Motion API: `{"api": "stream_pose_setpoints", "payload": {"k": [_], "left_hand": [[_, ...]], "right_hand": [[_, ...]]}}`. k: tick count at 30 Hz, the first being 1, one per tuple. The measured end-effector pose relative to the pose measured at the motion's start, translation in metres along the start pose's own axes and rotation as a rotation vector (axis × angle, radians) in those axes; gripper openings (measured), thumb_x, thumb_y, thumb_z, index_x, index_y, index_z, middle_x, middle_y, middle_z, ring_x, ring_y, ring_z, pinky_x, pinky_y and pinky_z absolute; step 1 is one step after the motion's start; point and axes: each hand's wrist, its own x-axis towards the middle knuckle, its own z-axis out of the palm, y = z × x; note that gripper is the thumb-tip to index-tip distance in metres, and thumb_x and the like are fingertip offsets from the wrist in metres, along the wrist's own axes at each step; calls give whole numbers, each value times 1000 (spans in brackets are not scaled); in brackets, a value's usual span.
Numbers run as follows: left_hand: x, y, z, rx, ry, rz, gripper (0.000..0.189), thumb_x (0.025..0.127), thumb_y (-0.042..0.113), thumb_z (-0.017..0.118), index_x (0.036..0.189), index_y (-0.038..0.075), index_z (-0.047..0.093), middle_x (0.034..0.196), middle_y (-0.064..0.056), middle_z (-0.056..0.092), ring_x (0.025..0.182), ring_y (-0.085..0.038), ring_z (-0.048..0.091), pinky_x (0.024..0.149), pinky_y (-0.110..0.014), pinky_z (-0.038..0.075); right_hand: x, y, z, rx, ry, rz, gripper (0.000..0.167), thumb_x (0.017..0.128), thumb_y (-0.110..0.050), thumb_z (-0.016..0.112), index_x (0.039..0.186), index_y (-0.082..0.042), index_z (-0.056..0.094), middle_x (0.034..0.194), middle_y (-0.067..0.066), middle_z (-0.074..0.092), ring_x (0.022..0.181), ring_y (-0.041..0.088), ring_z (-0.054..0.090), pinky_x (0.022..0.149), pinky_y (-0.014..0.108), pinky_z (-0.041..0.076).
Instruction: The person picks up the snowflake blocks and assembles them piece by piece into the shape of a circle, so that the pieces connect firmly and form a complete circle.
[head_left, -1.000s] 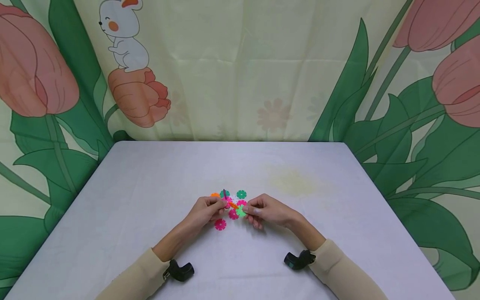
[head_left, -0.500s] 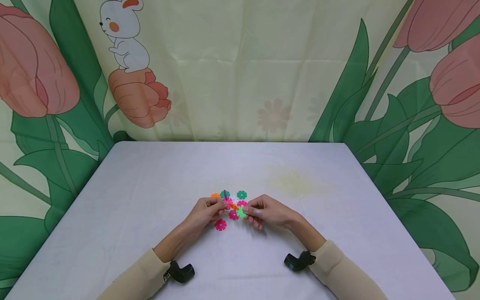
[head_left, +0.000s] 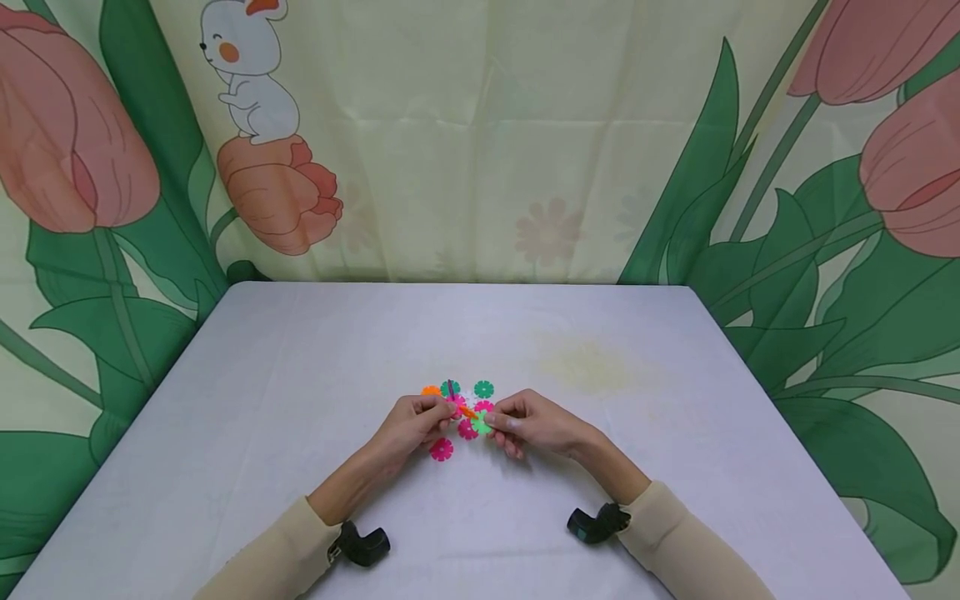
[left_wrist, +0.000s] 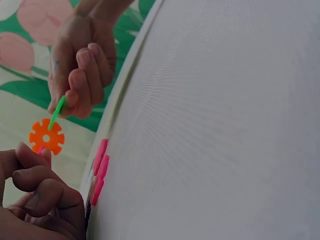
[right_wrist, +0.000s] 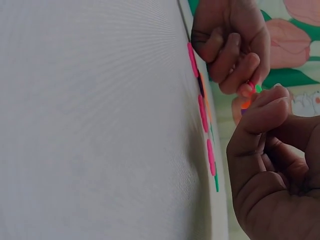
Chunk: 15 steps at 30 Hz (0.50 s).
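Just above the table, my left hand (head_left: 412,427) pinches a pink snowflake disc (head_left: 456,403), mostly hidden by the fingertips. A purple disc (head_left: 451,390) sticks up edge-on beside it. My right hand (head_left: 538,423) pinches a bright green snowflake disc (head_left: 482,424) between thumb and finger. Between the hands is an orange notched disc (left_wrist: 36,136); in the left wrist view the green disc's edge meets its top and pink touches its bottom. How deeply the slots engage cannot be told. In the right wrist view, the fingers hide most of the joined discs.
Loose snowflake discs lie flat under and behind the hands: a pink one (head_left: 441,450) in front, another pink one (head_left: 468,429), a dark green one (head_left: 483,389) and an orange one (head_left: 431,391). The white tabletop (head_left: 300,358) ends at a patterned curtain (head_left: 480,167).
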Motion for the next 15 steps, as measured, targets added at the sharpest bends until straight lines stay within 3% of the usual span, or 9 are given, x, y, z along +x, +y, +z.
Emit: {"api": "stream_pose_setpoints", "payload": {"k": [9, 15], "left_hand": [[1, -1, 1, 27, -1, -6, 29, 105, 27, 66, 93, 0, 65, 67, 2, 51, 58, -12, 36, 54, -23, 31], [0, 2, 6, 139, -45, -16, 37, 101, 37, 71, 100, 0, 73, 59, 3, 47, 55, -11, 39, 54, -23, 33]], "right_hand": [[2, -1, 3, -12, 40, -9, 37, 109, -20, 59, 97, 15, 62, 73, 1, 63, 58, 12, 56, 59, 22, 51], [6, -2, 7, -31, 109, -28, 39, 110, -23, 58, 96, 14, 62, 72, 1, 61, 58, 12, 55, 58, 23, 50]]}}
